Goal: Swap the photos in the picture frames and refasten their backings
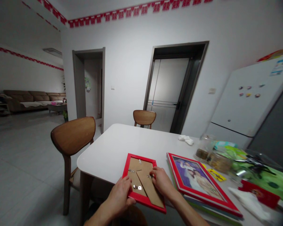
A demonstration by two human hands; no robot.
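Observation:
A red picture frame (147,198) lies face down over the table's near edge, its brown backing board (138,168) up. Several small metal clips and a hanger (137,187) sit on the board, and a stand leg (149,185) runs across it. My left hand (122,191) grips the frame's left side, thumb low on the near edge. At the right side, the curled fingers of my right hand (160,179) press at a metal clip (149,176), partly covering it. To the right, another red picture frame (228,201) with a photo of people rests face up on a stack.
On the white table (103,147), glass jars (204,147), scissors (254,161), a red packet (259,193) and crumpled tissue (186,139) crowd the right. Wooden chairs (75,135) stand left and behind. A white fridge (245,103) is at far right.

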